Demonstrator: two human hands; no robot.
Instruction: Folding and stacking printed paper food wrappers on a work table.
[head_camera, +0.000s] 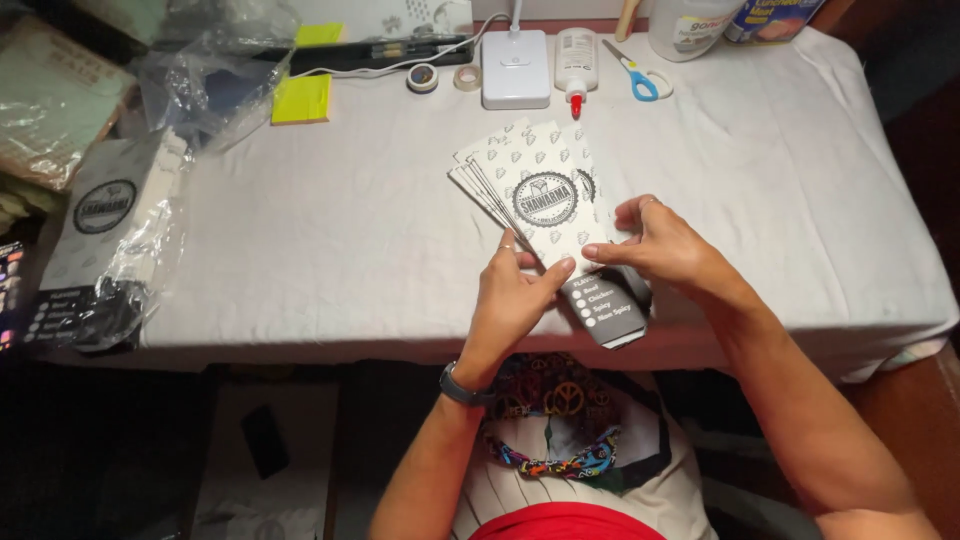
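Note:
A fanned stack of flat white paper sleeves (535, 185), printed with a round emblem and a dark lower end, lies on the white-covered table (330, 230) near its front edge. My left hand (515, 295) pinches the lower part of the stack, thumb on top. My right hand (665, 245) grips the stack's right side with fingertips on the top sleeve. A dark watch sits on my left wrist.
At the back stand a white lamp base (515, 68), a glue bottle (574, 60), blue-handled scissors (635, 72), two tape rolls (422, 77) and yellow sticky pads (302, 98). A plastic-wrapped bundle of sleeves (105, 235) lies at the left edge.

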